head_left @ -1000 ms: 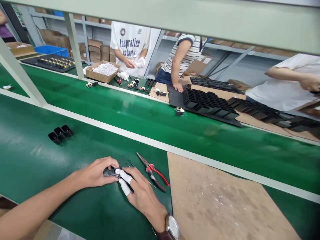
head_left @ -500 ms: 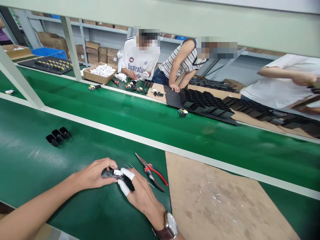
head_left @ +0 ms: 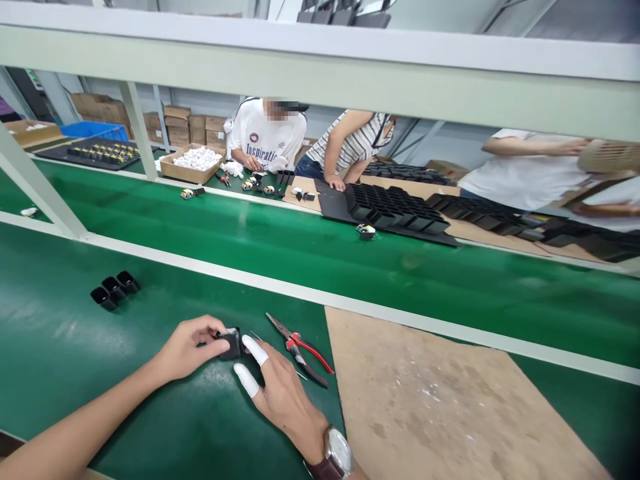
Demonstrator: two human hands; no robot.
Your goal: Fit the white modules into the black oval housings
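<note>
You are wearing white finger covers [head_left: 256,350] on the thumb [head_left: 247,381] and index finger [head_left: 271,365] of your right hand [head_left: 286,395], and a round silver-cased watch [head_left: 340,452] with a pale dial [head_left: 341,450] and dark brown strap [head_left: 323,469] is circling your wrist [head_left: 315,437].

"Inspirati" read in dark letters across chest of white shirt [head_left: 267,137], on person beyond belt [head_left: 250,223]; word's end distorted by fold, anything lower hidden. Round emblem [head_left: 254,138] and smaller mark [head_left: 281,145] printed above word, both too small to be read. Pale label [head_left: 221,135] borne by stacked carton [head_left: 215,125], wording not legible. Dial markings of watch [head_left: 341,451] too fine to be made out.
</note>
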